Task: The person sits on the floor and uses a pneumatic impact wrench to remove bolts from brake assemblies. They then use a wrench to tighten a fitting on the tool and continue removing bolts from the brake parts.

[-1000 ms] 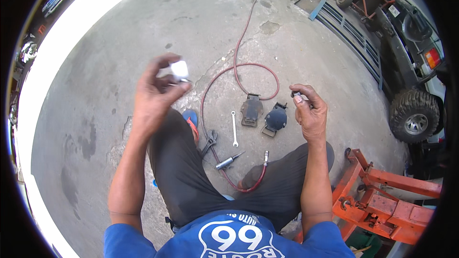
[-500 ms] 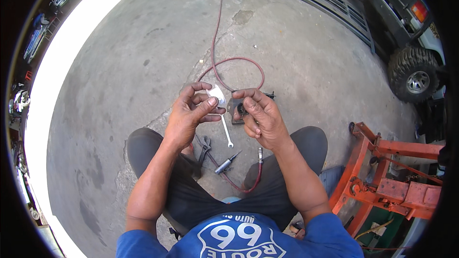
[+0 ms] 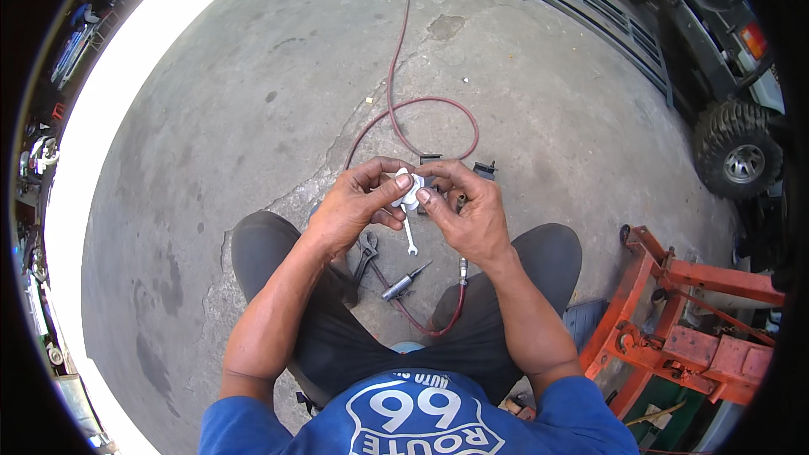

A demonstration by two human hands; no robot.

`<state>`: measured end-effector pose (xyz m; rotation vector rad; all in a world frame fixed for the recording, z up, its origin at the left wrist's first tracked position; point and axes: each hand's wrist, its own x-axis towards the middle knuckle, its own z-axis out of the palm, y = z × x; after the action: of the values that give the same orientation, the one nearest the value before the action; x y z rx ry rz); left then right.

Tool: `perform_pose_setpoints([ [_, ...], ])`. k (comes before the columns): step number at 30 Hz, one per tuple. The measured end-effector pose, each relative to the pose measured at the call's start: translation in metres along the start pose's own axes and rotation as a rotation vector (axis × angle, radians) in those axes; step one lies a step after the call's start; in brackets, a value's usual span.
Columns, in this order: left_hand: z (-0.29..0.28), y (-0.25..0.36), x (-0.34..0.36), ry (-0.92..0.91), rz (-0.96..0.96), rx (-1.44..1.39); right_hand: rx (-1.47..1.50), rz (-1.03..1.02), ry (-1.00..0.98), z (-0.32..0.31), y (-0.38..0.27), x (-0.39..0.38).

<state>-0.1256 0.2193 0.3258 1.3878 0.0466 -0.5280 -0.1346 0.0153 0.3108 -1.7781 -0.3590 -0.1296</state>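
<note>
A small white spool [image 3: 410,191], which looks like a roll of thread seal tape, is held up between both hands above the floor. My left hand [image 3: 358,206] pinches its left side with thumb and fingertips. The thumb and index finger of my right hand [image 3: 472,215] close on its right side. A small brass-coloured end [image 3: 462,200] shows by the curled fingers of my right hand; what it belongs to is hidden. Below the spool lies an open-end wrench [image 3: 410,236]. Partly hidden behind my hands is a dark metal object [image 3: 484,170].
Between my legs lie an adjustable wrench [image 3: 366,257], a silver pointed air tool [image 3: 403,283] and a red air hose [image 3: 419,325] with a metal coupling [image 3: 463,270]. An orange steel frame [image 3: 640,312] stands at right. Farther off are a vehicle wheel [image 3: 743,162] and a blue-grey rack [image 3: 590,21].
My right hand has come left to the white spool and now grips it together with my left hand. The view has shifted slightly.
</note>
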Motion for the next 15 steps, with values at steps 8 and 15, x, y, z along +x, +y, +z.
perform_pose_setpoints([
  [8,0.002,0.002,0.001,-0.058,-0.041,0.084,0.078,0.084,0.111,0.007,0.01,-0.003],
  [15,0.01,-0.006,0.002,0.026,0.133,0.301,0.405,0.332,0.102,0.008,0.005,-0.003],
])
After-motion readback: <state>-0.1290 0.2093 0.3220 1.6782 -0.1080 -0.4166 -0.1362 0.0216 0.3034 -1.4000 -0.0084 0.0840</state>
